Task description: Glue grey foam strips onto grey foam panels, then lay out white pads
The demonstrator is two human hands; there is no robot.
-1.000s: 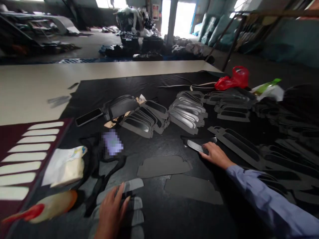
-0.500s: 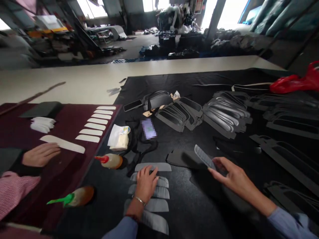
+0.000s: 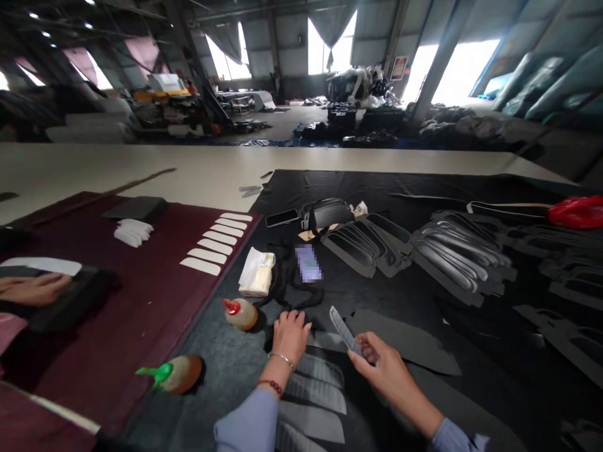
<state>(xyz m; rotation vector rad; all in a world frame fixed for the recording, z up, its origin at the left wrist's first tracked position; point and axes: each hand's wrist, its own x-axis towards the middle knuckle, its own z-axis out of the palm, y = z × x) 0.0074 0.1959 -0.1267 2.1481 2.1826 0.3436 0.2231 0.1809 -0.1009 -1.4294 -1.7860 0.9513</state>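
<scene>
My right hand (image 3: 379, 361) pinches a narrow grey strip (image 3: 345, 328) between thumb and fingers, its rounded end pointing up and to the left. My left hand (image 3: 289, 339) lies palm down, fingers slightly apart, over the left end of the topmost grey strip (image 3: 327, 341) on the black sheet. Below it several similar grey strips (image 3: 318, 392) are laid in a column, partly hidden by my left wrist. Behind my right hand is a dark flat panel (image 3: 409, 342).
A red-tipped bottle (image 3: 241, 314), a green-tipped bottle (image 3: 181, 375) and a tissue pack (image 3: 257, 273) stand left. Stacked black pieces (image 3: 456, 251) lie to the right. White strips (image 3: 211, 251) lie on maroon cloth (image 3: 155, 301). A co-worker's hand (image 3: 40, 289) is far left.
The view has tilted up and shifted. My right hand, with its strip, has come nearer my left hand, which has moved to the topmost strip's left end. The co-worker's hand now holds a white strip.
</scene>
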